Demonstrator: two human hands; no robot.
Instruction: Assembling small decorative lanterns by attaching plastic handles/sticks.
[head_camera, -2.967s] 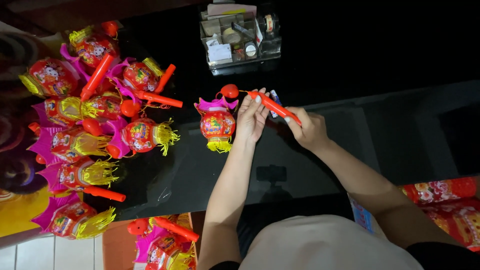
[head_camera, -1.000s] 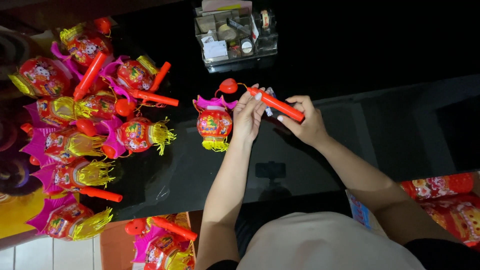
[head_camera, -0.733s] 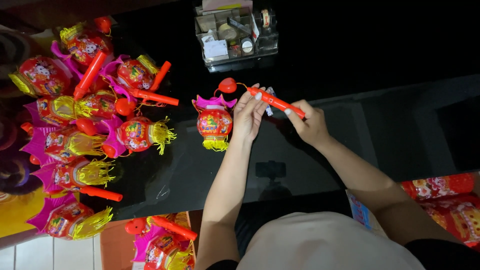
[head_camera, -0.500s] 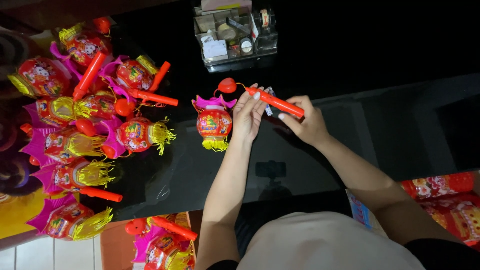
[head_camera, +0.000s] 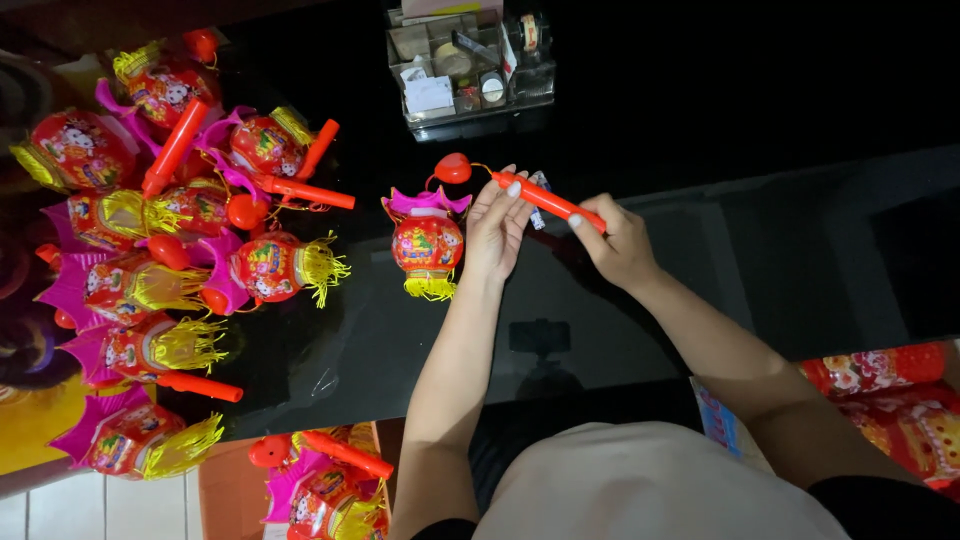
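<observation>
Both hands meet on one red stick (head_camera: 548, 202). The right hand (head_camera: 620, 243) is closed around its far end, so the stick stays level over the black glass table (head_camera: 620, 340). The left hand (head_camera: 497, 228) pinches the other end with its fingertips, fingers partly spread, likely to steady it.

Just past the left fingers, a thin wire leads from the stick's tip to a small red ball (head_camera: 452, 168). Right beside the left hand, a red toy lantern (head_camera: 427, 243) with a pink top and yellow fringe lies on the glass, close enough to stay joined to the stick.

Farther up from the hands sits a clear box (head_camera: 470, 65) of small bits. Far off to the left, a pile of lanterns (head_camera: 170, 250) lies crowded together, with red sticks poking out.
</observation>
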